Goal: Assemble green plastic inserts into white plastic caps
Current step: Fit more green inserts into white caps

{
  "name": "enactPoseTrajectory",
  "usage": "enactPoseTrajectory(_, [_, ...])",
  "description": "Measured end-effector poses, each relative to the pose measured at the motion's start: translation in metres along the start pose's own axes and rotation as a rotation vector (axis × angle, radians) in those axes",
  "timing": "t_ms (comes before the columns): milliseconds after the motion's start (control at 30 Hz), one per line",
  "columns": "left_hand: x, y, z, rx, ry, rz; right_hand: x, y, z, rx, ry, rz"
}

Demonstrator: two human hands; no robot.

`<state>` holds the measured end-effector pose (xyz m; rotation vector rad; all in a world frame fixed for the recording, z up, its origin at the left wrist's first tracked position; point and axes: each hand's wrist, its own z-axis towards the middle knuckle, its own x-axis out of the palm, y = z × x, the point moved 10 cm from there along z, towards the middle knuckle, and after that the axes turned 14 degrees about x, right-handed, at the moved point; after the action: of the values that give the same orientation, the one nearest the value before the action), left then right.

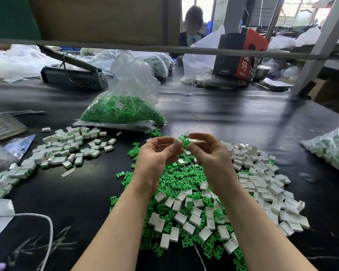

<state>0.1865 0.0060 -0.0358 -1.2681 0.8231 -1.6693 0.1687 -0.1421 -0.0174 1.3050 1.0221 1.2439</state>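
Progress looks partial: a heap of finished caps (67, 149) lies toward the table's left edge, while loose green inserts (176, 178) and empty white caps (262, 184) cover the near middle and right. Left hand (155, 153) pinches a white cap (178, 142), its grip clamped; right hand (209, 151) pinches something small, blurred. Bare table (233, 114) beyond the hands gives room; a bag of inserts (123, 112) stands behind.
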Motion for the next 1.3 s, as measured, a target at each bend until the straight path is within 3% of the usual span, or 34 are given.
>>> enactPoseTrajectory(533, [-0.001, -0.003, 0.001, 0.074, 0.018, 0.289, -0.007, -0.008, 0.001, 0.062, -0.079, 0.101])
enactPoseTrajectory(1300, [0.002, -0.01, 0.0, 0.137, 0.039, 0.3, -0.008, -0.009, -0.001, 0.077, -0.108, 0.142])
